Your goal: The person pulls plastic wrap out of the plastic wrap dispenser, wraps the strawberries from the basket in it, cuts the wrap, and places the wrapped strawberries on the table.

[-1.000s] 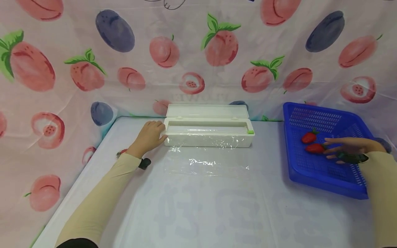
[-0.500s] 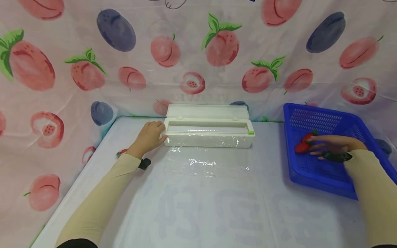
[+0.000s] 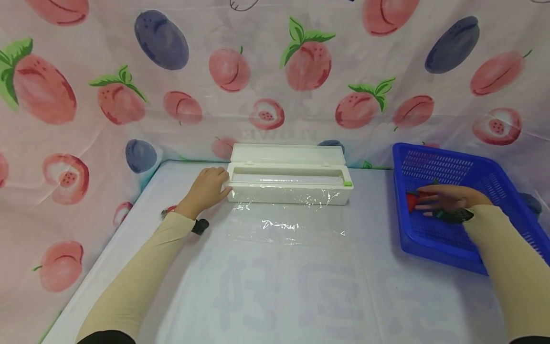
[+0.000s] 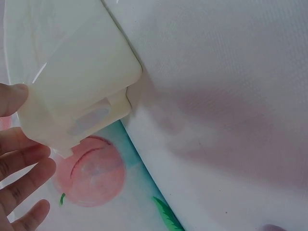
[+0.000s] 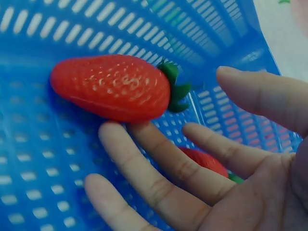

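A white cling film dispenser (image 3: 290, 193) stands at the back of the table with its lid up. Clear film (image 3: 283, 224) hangs from its front onto the table. My left hand (image 3: 207, 188) grips the dispenser's left end, thumb on one side of the corner and fingers on the other, as the left wrist view shows. Inside the blue basket (image 3: 442, 255), my right hand (image 3: 449, 198) has its fingers spread, the thumb apart. Two fingertips touch the underside of a red toy-like strawberry (image 5: 113, 89) with green leaves. Behind the fingers lies a second strawberry (image 5: 207, 161), partly hidden.
A green slider (image 3: 347, 184) sits at the dispenser's right end. Beside my left wrist, a small red thing (image 3: 171, 209) shows, partly covered by the arm. Fruit-printed cloth (image 3: 266, 71) rises behind the white table (image 3: 275, 291).
My right hand has moved left inside the basket, and the strawberries have shifted left toward the basket's side wall. The left hand and the dispenser stay where they were.
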A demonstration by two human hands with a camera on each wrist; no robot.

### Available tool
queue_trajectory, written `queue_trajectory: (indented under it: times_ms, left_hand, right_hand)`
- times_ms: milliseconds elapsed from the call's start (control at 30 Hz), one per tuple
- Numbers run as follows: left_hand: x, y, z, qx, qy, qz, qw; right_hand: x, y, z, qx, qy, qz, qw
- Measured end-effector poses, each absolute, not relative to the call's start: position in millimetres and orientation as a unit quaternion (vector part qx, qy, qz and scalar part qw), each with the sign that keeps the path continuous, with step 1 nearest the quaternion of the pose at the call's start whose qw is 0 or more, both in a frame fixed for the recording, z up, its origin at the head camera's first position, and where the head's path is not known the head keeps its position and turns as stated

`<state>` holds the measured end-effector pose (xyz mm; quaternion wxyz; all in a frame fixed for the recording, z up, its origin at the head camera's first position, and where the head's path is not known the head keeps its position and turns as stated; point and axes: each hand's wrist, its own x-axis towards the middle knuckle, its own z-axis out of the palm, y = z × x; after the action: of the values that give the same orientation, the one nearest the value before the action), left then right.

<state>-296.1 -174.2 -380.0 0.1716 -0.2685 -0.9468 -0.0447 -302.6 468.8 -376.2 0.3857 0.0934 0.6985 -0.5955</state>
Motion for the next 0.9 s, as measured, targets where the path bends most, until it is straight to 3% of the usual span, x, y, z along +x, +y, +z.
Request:
queue_trajectory:
  times_ms: [900]
  left_hand:
    - [-298.7,-175.8,-380.2,-0.271,-0.945,-0.050,0.177]
  right_hand:
    - [-313.1,442.1,-382.8,0.029,0.675,-0.593,0.438]
